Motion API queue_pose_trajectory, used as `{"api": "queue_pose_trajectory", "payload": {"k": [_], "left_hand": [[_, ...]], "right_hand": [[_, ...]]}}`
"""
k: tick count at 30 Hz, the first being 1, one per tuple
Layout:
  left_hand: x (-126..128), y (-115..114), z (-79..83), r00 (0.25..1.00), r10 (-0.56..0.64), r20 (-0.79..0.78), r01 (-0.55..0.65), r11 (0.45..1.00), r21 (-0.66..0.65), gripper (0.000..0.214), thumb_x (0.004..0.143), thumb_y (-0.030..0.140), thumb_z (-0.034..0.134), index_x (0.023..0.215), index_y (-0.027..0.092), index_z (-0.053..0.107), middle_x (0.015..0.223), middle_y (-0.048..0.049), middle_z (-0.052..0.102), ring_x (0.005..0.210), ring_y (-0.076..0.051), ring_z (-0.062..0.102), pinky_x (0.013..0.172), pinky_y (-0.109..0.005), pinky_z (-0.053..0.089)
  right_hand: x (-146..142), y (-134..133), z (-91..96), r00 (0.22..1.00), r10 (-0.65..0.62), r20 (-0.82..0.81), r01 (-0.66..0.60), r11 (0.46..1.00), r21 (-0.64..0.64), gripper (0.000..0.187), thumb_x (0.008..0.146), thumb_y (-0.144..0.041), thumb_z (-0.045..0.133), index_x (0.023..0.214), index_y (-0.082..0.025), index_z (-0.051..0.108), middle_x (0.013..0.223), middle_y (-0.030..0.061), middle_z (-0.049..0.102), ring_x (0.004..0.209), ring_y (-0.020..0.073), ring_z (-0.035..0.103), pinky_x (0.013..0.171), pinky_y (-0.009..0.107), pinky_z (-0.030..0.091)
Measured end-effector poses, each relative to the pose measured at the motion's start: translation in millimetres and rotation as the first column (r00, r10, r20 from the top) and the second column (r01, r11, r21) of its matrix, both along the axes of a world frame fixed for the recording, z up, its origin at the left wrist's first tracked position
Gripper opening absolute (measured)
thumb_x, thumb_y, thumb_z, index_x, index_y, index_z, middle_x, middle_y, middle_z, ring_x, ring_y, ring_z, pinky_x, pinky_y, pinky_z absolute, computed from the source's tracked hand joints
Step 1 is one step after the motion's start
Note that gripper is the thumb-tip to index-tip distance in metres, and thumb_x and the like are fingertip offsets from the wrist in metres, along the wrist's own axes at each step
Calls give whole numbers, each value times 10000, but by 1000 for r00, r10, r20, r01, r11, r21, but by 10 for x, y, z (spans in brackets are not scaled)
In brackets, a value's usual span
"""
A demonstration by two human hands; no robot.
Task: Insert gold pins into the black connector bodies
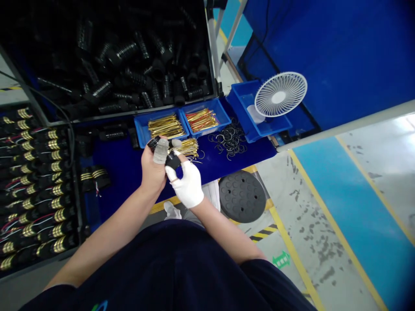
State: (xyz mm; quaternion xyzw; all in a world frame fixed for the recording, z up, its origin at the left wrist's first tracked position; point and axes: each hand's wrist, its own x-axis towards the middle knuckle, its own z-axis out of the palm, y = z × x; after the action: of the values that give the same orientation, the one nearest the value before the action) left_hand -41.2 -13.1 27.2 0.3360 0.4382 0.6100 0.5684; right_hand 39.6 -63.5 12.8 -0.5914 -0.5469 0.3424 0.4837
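My left hand (153,170), with a greyish-white covering on its thumb, is closed around a black cylindrical part (153,142) above the blue work mat. Most of that part is hidden by the fingers and thumb. In a white glove, my right hand (188,183) grips a short black piece (173,160) between thumb and fingers, close beside the left thumb. I cannot tell whether the two black pieces are joined. Just beyond the hands lies a bundle of thin gold-coloured strips (188,147) on the mat.
Blue trays (140,134) hold gold and red strips. Black wire rings (231,138) lie to their right, before a blue bin (241,93) with a white fan (280,94). A large crate (129,113) holds black ribbed parts. Gold-banded parts (58,203) fill the left tray. A round black stool (242,196) stands below.
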Motion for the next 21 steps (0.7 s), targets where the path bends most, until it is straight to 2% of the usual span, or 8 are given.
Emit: {"api": "queue_pose_trajectory", "payload": {"k": [4, 9, 12, 14, 15, 17, 19, 21], "left_hand": [[41, 14, -45, 995, 101, -26, -101, 995, -16, 352, 765, 451, 822, 930, 189, 653, 849, -2, 746, 774, -164, 707, 721, -248, 531], [26, 74, -49, 996, 52, 67, -45, 994, -95, 366, 755, 455, 824, 905, 186, 627, 796, -12, 745, 779, -186, 721, 728, -275, 552], [-38, 147, 17, 977, -91, 194, 129, 972, -194, 427, 727, 501, 834, 905, 204, 584, 804, -13, 743, 787, -198, 728, 706, -292, 572], [-85, 163, 86, 957, -175, 232, 221, 956, -191, 466, 703, 510, 850, 931, 227, 558, 853, -8, 746, 693, -177, 711, 596, -269, 562], [-102, 157, 119, 950, -211, 230, 253, 952, -173, 474, 705, 500, 853, 960, 243, 547, 891, -6, 749, 598, -153, 682, 506, -248, 530], [-112, 126, 170, 940, -271, 208, 304, 942, -145, 464, 729, 459, 848, 1016, 274, 533, 950, -3, 748, 395, -91, 556, 344, -206, 398], [-85, 92, 196, 936, -291, 200, 322, 935, -148, 439, 747, 419, 844, 1035, 273, 547, 982, -10, 743, 344, -54, 491, 305, -181, 321], [-35, 71, 207, 947, -213, 239, 252, 956, -147, 441, 714, 397, 877, 1002, 237, 584, 999, -20, 736, 475, -75, 594, 385, -173, 407]], "right_hand": [[46, 2, -24, 952, 46, 303, -58, 998, 30, 520, 951, -328, 557, 1457, -235, 482, 1345, 101, 641, 1236, 285, 613, 1057, 397, 500], [73, 2, -8, 923, 93, 374, -94, 995, -17, 561, 947, -314, 561, 1492, -240, 448, 1345, 109, 636, 1241, 296, 606, 1068, 399, 491], [67, 3, 7, 975, 106, 198, -108, 994, 0, 529, 919, -337, 589, 1430, -232, 501, 1328, 115, 639, 1230, 289, 601, 1053, 407, 490], [51, -5, 15, 990, 86, -108, -89, 996, -28, 445, 904, -421, 608, 1294, -210, 578, 1138, 107, 703, 1000, 251, 674, 893, 379, 554], [42, -9, 17, 951, 88, -295, -118, 990, -84, 408, 915, -496, 580, 1190, -196, 610, 969, 86, 715, 793, 216, 668, 752, 354, 568], [30, -9, 13, 801, 92, -591, -255, 947, -198, 480, 953, -631, 442, 978, -184, 617, 641, -1, 600, 458, 138, 466, 505, 300, 479], [40, 7, -6, 761, 65, -645, -262, 941, -215, 503, 964, -649, 405, 900, -190, 598, 564, -44, 510, 415, 116, 380, 472, 283, 443], [76, 33, -40, 889, -11, -458, -36, 995, -94, 358, 916, -544, 586, 981, -193, 624, 718, -6, 603, 593, 148, 555, 643, 316, 532]]}}
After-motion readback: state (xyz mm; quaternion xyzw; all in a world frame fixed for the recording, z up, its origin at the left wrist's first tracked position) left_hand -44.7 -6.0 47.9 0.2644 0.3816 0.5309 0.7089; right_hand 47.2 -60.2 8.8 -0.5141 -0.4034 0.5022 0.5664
